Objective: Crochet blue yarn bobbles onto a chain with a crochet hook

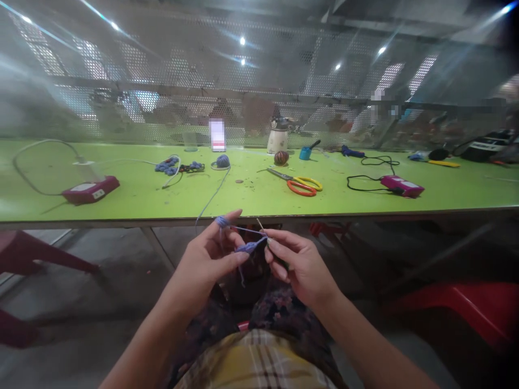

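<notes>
The blue piece [246,247] is held at the near edge of the worktop [251,205], the left hand's [208,256] grip pinched on it, yarn [221,221] round the index finger; the right hand's [299,256] grip is clamped on the hook [260,223]. From the piece, the yarn ball [223,161] sits at eleven o'clock, the phone [218,135] beyond it. At one o'clock, the scissors [302,185] lie in front of the striped ball [281,158] and blue cup [305,153]. A white cable [177,172] crosses blue pieces [165,165] towards ten o'clock. Purple sockets lie at ten [90,191] and two [403,186]; a red stool [466,308] stands at four o'clock
</notes>
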A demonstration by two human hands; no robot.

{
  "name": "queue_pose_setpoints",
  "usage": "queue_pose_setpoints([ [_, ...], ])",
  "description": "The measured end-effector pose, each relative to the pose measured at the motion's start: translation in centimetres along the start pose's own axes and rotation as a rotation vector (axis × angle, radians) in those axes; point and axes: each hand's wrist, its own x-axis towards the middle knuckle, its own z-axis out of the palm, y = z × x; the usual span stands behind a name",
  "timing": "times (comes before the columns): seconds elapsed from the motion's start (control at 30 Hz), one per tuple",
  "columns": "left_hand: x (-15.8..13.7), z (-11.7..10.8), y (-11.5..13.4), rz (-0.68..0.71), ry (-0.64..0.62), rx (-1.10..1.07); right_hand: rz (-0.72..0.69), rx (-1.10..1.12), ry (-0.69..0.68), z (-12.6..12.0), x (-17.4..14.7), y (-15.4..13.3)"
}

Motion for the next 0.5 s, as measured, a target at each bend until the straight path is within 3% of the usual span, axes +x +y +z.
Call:
queue_pose_setpoints([
  [0.13, -0.2, -0.4, 0.0, -0.065, -0.029, -0.068, 0.042, 0.012, -0.041, -0.4, -0.1, -0.1],
  [0.37, -0.4, -0.7, -0.1, -0.092, -0.066, -0.117, 0.174, 0.009, -0.155, 0.0, -0.1, -1.2],
  [0.5, -0.4, -0.6, 0.0, -0.074, -0.055, -0.097, 0.181, -0.022, -0.182, 0.7, 0.1, -1.2],
])
